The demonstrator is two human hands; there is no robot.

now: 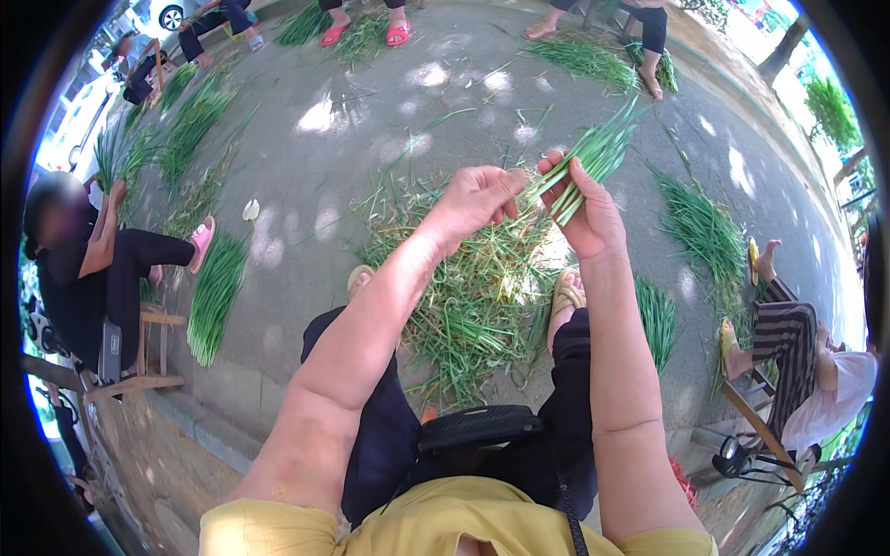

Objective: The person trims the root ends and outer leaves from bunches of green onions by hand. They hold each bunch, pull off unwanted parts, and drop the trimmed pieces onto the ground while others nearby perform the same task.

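Observation:
A small bunch of garlic chives (591, 156) lies across my right hand (584, 201), held under the thumb, with pale stem ends pointing down-left and green tips up-right. The curled thumb and forefinger of my left hand (480, 198) meet close to the stem ends; whether they pinch a stem or leaf is too small to tell. Beneath both hands, between my feet, a loose heap of green and yellowed chive leaves (473, 299) covers the pavement. More chives (655, 323) lie in a bundle beside my right forearm.
Left, a seated person (76, 257) holds chives near a long chive bundle (219, 299). Another chive pile (702, 229) lies right, near a seated person's striped trousers (786, 361). Several people sit along the far edge with piles. A black bag (480, 425) rests at my lap.

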